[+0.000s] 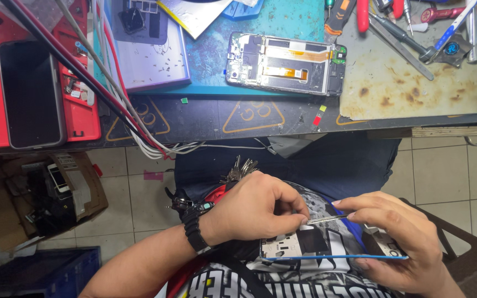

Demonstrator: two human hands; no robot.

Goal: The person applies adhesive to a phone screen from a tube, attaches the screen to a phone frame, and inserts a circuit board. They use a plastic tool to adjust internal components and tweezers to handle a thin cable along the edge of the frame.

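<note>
Held low over the person's lap, below the bench [205,118] edge, a blue-rimmed phone frame [332,251] lies face up. The right hand [404,243] cradles it from beneath and at the far end — fingers wrapped around its edge. The left hand [260,209] has its grip pinched tight on thin metal tweezers [327,219], tips over the frame's inside. Up on the bench, another opened phone chassis [285,63] rests on a teal mat [260,27].

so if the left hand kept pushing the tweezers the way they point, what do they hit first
Most likely the right hand. The left hand holds the tweezers pointing right over the phone part, their tip already at the right thumb and forefinger. Depth is hard to judge, so they may touch already.
</note>
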